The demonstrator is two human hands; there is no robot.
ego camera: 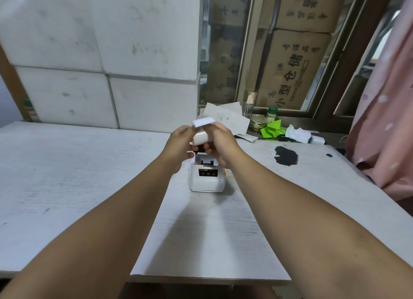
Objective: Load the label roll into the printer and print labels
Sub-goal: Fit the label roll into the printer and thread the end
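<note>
White small plastic label printer (206, 178) sits mid-desk on the pale wood-grain desk (67, 175), lid up. We grip the white label roll (202, 137) just above it, left hand (181, 147) and right hand (222, 143) both clamped on it, loose label end (203, 121) sticking up.

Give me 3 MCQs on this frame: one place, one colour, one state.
1. Where is the printer?
A. on the white table, in front of the person
B. on the window sill
C. on a cardboard box

2. What colour is the printer's body?
A. black
B. white
C. green

3. What state is the printer's lid in?
A. shut flat
B. taken off and lying on the table
C. raised, compartment open

Answers:
1 A: it stands on the tabletop between the forearms.
2 B: white casing with a dark control panel.
3 C: the left hand and right hand hold the lid up, with a white label strip above it.
</note>
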